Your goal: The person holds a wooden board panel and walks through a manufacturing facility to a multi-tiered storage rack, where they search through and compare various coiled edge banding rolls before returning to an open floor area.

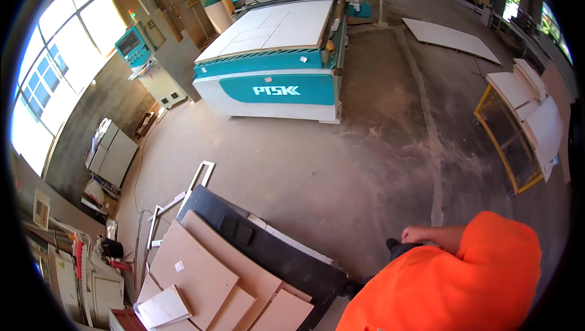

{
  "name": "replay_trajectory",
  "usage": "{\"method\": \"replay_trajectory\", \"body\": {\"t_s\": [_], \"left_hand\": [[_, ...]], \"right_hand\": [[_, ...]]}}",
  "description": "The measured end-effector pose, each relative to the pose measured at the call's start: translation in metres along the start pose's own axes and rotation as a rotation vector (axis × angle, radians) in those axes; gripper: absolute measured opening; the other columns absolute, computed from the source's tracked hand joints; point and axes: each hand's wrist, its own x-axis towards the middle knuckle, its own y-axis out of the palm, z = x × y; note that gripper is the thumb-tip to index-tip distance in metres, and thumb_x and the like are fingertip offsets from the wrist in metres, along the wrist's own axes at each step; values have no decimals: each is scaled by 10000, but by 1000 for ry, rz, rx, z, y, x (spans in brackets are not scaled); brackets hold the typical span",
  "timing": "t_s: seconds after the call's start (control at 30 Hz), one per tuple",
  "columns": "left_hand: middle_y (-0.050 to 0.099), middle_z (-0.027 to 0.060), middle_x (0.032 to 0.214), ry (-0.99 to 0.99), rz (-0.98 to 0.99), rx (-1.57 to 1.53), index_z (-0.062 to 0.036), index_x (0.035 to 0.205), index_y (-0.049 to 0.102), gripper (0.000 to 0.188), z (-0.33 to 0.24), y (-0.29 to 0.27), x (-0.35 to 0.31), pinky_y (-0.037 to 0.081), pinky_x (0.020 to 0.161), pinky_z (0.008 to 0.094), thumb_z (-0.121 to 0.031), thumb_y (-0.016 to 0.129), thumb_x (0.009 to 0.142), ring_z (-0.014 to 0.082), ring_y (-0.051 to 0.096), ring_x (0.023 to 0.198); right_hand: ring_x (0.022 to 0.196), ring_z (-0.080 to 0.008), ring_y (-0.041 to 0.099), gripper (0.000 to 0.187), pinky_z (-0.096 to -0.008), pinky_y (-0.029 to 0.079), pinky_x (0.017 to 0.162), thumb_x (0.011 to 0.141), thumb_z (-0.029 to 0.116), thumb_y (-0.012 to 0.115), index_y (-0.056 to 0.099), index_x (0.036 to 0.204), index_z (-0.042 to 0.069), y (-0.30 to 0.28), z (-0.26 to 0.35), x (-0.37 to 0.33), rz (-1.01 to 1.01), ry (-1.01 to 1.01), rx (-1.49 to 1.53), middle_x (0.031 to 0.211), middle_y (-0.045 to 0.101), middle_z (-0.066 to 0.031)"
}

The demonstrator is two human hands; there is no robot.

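My right hand point(414, 234) hangs beside my orange shirt point(445, 282), at the lower right. Its fingers are curled into a loose fist, and nothing shows in them. Just below it is a dark shoe point(399, 248). My left hand is out of view. To the left of my body lies a stack of brown boards point(198, 264) on a black slab point(286, 249), apart from my hand. A small white-topped panel point(164, 308) rests on the boards.
A teal and white flatbed cutting machine point(268, 96) carries a white sheet point(268, 29). Its control cabinet point(135, 47) is by the windows. White frame pieces point(198, 181) lie near the stack. At right stands a yellow-framed cart point(515, 136); a white board point(451, 38) lies farther off.
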Motion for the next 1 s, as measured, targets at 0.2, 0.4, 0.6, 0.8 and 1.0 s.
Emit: {"method": "replay_trajectory", "body": {"t_s": [0.2,0.4,0.6,0.8,1.0], "left_hand": [[546,147,1239,39,204,113,-90,1320,446,565,-15,124,-55,457,878,425,-453,535,896,286,532,1087],[555,144,1226,106,332,176,-85,1305,456,551,-30,257,-151,462,866,420,-441,544,894,280,540,1074],[564,141,1214,190,439,263,-80,1291,465,537,-70,341,-242,467,854,415,-430,553,893,273,547,1061],[573,138,1202,276,728,274,-75,1276,475,523,-64,501,-308,472,842,410,-419,562,892,267,554,1048],[632,53,785,115,1731,574,22,895,629,171,-1,851,-498,443,572,277,-104,635,779,120,556,649]], "right_hand": [[837,-206,640,303,-339,497,758,793,311,642,654,980,74,-29,97,11,-75,-494,325,913,681,-69],[854,-201,635,282,-331,489,762,814,286,643,649,987,64,-93,1,54,48,-508,238,911,675,-81],[808,-175,626,266,-333,484,740,808,280,654,652,958,61,-237,-35,81,-126,-535,401,870,673,-55],[832,-167,628,324,-303,477,763,842,349,619,642,969,51,-419,-12,121,-174,-680,850,878,672,-31],[915,-214,629,411,-334,496,812,850,241,646,568,1183,14,-589,-102,143,-266,-363,1867,1026,649,-76]]}}
